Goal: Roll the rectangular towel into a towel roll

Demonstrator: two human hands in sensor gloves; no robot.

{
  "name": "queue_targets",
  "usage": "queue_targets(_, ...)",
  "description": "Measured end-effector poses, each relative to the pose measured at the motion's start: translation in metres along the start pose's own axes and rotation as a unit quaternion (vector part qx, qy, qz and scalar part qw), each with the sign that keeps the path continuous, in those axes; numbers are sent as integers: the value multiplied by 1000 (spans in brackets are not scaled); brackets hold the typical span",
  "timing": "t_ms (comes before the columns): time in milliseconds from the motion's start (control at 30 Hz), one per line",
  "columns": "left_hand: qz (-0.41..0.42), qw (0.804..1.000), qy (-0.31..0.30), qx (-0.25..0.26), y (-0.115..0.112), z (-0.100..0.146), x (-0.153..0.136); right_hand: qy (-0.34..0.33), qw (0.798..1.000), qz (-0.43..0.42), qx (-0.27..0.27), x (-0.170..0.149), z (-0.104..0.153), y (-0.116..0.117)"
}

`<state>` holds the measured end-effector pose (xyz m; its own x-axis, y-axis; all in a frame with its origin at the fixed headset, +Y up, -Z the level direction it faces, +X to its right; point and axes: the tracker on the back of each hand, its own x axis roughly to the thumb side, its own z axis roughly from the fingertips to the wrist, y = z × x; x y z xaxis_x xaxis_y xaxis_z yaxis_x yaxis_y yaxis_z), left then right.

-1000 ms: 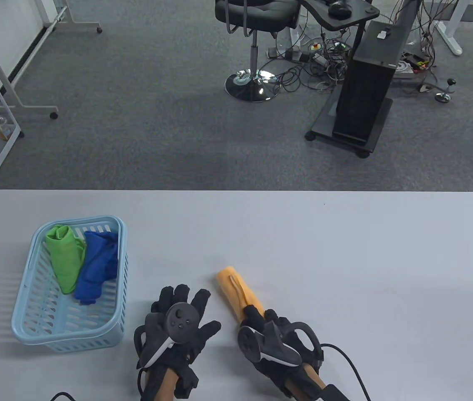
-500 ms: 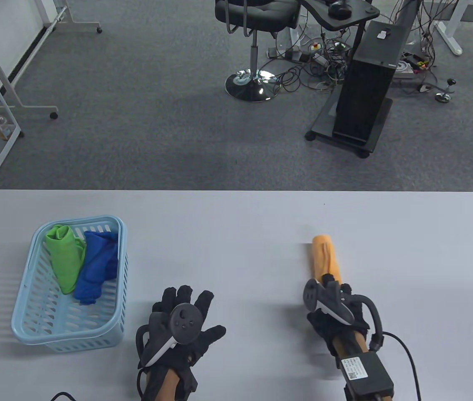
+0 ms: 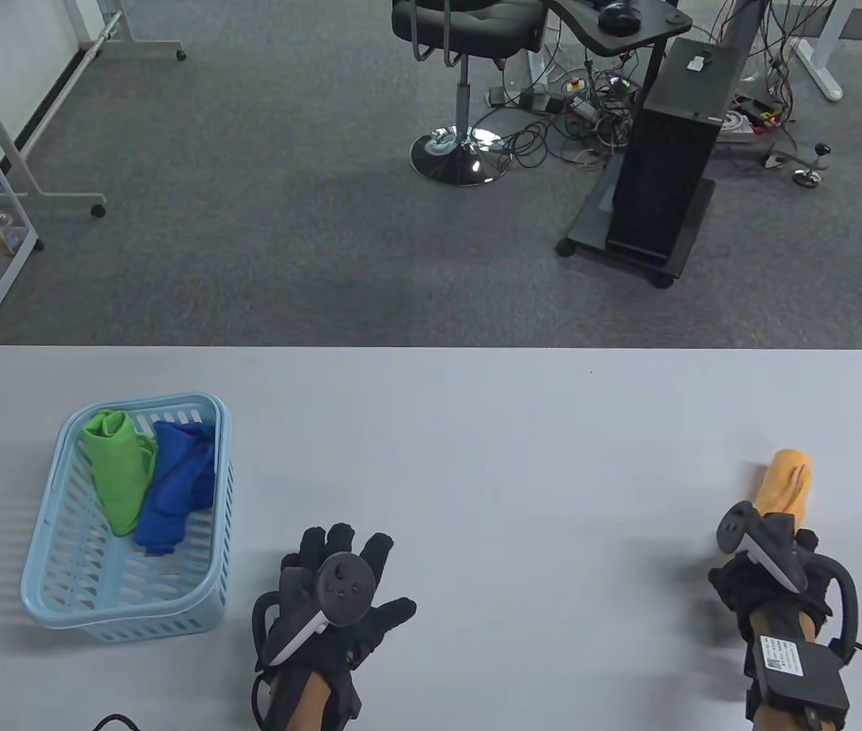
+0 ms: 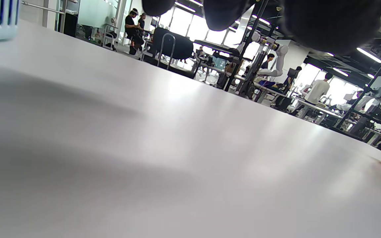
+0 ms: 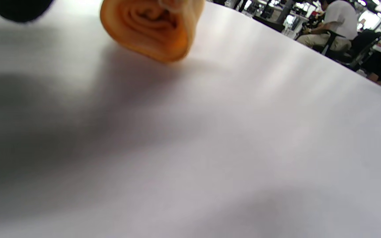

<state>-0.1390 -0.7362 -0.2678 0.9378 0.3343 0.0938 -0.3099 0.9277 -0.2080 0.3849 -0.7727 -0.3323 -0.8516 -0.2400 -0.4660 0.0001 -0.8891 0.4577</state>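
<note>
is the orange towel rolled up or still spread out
Rolled up. The orange towel shows spiral layers at its end in the right wrist view, and the right hand holds it as a tube.

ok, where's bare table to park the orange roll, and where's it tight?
Bare table runs between the left hand and the right hand, which holds the orange towel roll, and across the whole far strip. Crowded: the left side, where the blue basket holds the green towel and blue towel, with only a narrow gap before the left hand.

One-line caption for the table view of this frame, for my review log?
Right hand holds a rolled orange towel at the table's right side; left hand spread flat beside a basket with green and blue towels.
</note>
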Motion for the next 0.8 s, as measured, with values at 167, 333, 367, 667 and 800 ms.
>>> queue_targets(167, -5, 1000, 6, -13, -3, -2, -1, 15, 1000, -10, 6, -12, -11, 0)
queue_targets(333, -3, 1000, 12, -20, -4, -1, -2, 25, 999, -35, 23, -19, -19, -2)
queue_targets(367, -1, 1000, 13, -20, -4, -1, -2, 26, 999, -39, 24, -22, -21, -2)
queue_targets(667, -9, 999, 14, -33, -6, -2, -1, 42, 999, -24, 4, -35, -27, 7)
queue_targets(800, -5, 999, 16, -35, -6, -2, -1, 44, 999, -18, -12, -38, -23, 5)
